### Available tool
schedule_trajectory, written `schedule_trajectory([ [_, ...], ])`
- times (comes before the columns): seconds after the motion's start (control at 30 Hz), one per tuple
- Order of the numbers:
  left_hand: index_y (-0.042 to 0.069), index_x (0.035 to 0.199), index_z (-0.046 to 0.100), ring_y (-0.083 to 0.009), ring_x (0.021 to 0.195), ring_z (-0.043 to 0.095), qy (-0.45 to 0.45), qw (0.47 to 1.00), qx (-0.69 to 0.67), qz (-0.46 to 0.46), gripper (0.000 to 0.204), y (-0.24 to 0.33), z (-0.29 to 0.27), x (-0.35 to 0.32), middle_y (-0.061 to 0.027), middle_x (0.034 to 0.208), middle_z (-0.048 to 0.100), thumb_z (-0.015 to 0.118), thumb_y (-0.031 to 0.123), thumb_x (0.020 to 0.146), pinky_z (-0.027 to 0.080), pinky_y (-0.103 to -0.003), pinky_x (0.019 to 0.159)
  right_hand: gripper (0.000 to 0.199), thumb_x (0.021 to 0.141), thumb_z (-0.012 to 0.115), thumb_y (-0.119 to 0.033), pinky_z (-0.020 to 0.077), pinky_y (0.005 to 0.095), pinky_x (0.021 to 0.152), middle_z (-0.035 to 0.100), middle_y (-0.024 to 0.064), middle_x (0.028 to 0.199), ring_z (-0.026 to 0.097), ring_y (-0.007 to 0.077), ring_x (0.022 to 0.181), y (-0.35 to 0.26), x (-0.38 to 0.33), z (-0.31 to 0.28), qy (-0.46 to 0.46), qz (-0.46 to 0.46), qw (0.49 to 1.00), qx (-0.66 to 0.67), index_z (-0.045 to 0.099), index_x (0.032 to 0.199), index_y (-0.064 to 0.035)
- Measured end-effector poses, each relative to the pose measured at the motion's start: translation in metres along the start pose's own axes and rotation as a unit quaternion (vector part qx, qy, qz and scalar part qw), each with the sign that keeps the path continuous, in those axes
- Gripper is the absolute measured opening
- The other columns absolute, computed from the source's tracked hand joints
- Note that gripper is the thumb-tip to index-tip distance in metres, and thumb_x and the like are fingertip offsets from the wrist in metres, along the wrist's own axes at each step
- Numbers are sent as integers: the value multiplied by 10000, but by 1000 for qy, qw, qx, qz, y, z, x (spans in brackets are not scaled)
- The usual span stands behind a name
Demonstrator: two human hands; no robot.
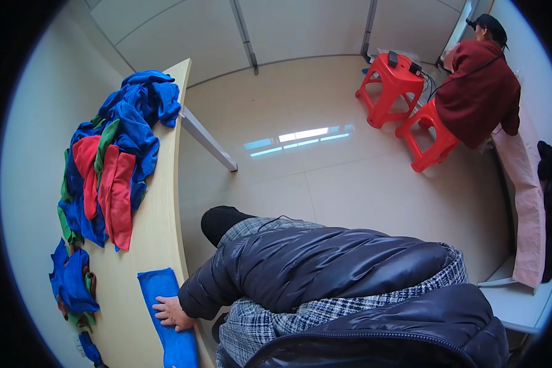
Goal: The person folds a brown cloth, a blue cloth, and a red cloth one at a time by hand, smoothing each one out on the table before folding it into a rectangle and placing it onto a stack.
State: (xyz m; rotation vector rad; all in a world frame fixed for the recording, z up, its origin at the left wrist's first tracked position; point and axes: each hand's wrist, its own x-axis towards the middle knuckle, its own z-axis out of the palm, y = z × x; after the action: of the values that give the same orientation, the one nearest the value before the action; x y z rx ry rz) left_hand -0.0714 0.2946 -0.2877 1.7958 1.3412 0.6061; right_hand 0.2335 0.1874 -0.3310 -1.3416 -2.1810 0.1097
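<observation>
A blue cloth, folded into a long strip, lies flat near the edge of the pale wooden table. My right hand rests palm down on its middle, fingers spread and slightly bent. At the lower rim only what looks like a fingertip of my left hand shows, by the cloth's near end; the rest is out of view. Farther up the table is a loose heap of blue cloths mixed with red cloths and green ones. A smaller pile of blue cloth lies left of my hand.
My dark puffy sleeve crosses the lower middle. A metal table leg stands on the tiled floor. At upper right a person in dark red sits on a red stool, beside another red stool holding small black devices.
</observation>
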Motion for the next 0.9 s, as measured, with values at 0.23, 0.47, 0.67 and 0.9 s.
schedule_trajectory([
  [0.23,66,1440,466,-395,1267,501,8,999,-33,-16,539,0,1,-6,-211,1433,488,612,249,955,381,-498,1099,641,954,490,-517,117,613,1171,402,151,1512,238,382,1468,-6,1,-10,-37,-12,999,18,490,1433,-91],
  [0.47,59,1431,474,-389,1260,506,-3,998,-64,-23,538,8,13,-2,-208,1422,497,616,257,951,385,-494,1097,631,906,551,-563,144,634,1143,495,141,1429,310,391,1425,3,4,20,63,-19,998,0,589,1339,-105],
  [0.67,52,1422,480,-383,1255,511,2,995,-95,-35,538,5,12,-3,-206,1413,504,619,264,947,388,-491,1095,638,913,533,-564,131,636,1149,486,145,1435,303,394,1428,0,6,19,49,-24,999,4,578,1349,-100],
  [0.9,45,1412,488,-377,1249,517,-1,990,-131,-45,539,5,19,-3,-203,1403,513,624,272,943,392,-487,1092,647,927,508,-558,119,631,1158,458,149,1464,284,397,1439,3,3,18,44,-22,999,2,552,1376,-94],
])
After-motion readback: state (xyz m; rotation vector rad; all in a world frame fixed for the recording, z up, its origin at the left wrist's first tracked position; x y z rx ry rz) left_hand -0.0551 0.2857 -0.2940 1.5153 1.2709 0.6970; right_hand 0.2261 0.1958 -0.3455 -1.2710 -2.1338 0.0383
